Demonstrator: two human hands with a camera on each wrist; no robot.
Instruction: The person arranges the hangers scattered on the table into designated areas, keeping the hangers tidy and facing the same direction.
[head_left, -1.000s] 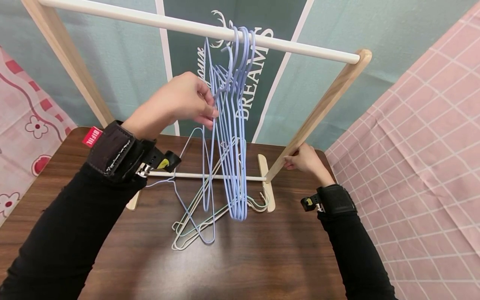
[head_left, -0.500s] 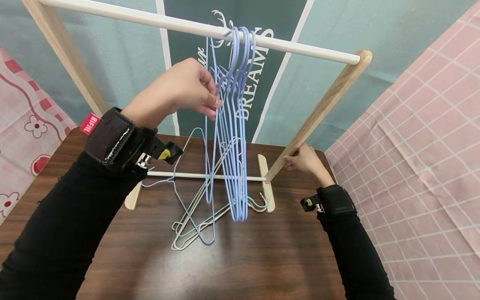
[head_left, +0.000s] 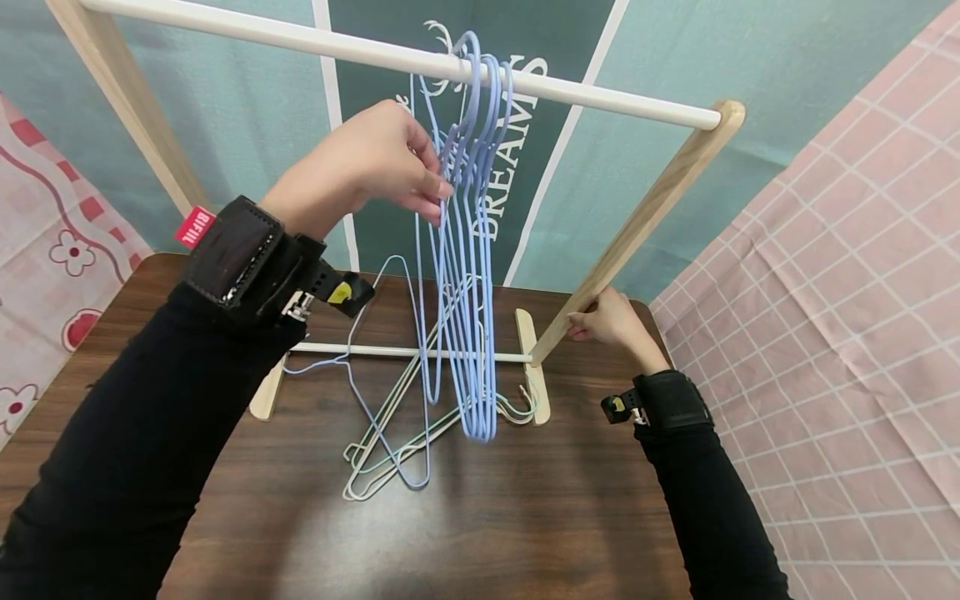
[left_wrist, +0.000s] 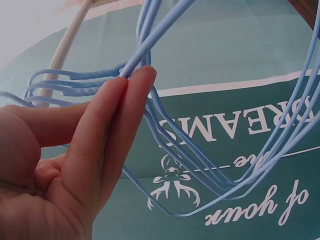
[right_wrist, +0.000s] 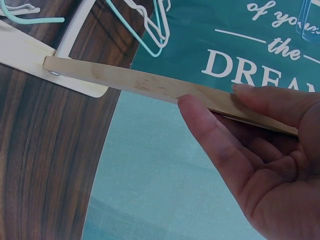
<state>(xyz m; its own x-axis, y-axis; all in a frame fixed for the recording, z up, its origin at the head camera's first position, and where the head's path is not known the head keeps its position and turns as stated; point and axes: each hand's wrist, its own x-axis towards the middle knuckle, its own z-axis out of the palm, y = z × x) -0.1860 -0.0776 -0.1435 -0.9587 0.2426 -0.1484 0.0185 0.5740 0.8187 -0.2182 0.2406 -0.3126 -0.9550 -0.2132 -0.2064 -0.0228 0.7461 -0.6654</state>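
My left hand (head_left: 382, 162) pinches a light-blue wire hanger (left_wrist: 159, 34) near its neck, between thumb and fingers. Its hook is up at the white rail (head_left: 600, 91); whether its weight rests there I cannot tell. Several more blue hangers (head_left: 490, 333) hang close together from the rail just to the right, partly overlapping the held one. At the lower right, my right hand (head_left: 611, 319) holds the rack's wooden post (head_left: 645, 217), with the thumb on one side and the fingers on the other in the right wrist view.
On the brown table (head_left: 300, 517) under the rail lie a loose blue hanger (head_left: 415, 485) and a few white and mint hangers (head_left: 362, 497), tangled together. A lower white bar (head_left: 382, 351) joins the rack's feet (head_left: 537, 400). A green printed cloth (left_wrist: 200, 150) hangs behind.
My left hand has moved up and to the right with the held hanger, whose hook rose from below the rail to its top. The right hand stays on the post.
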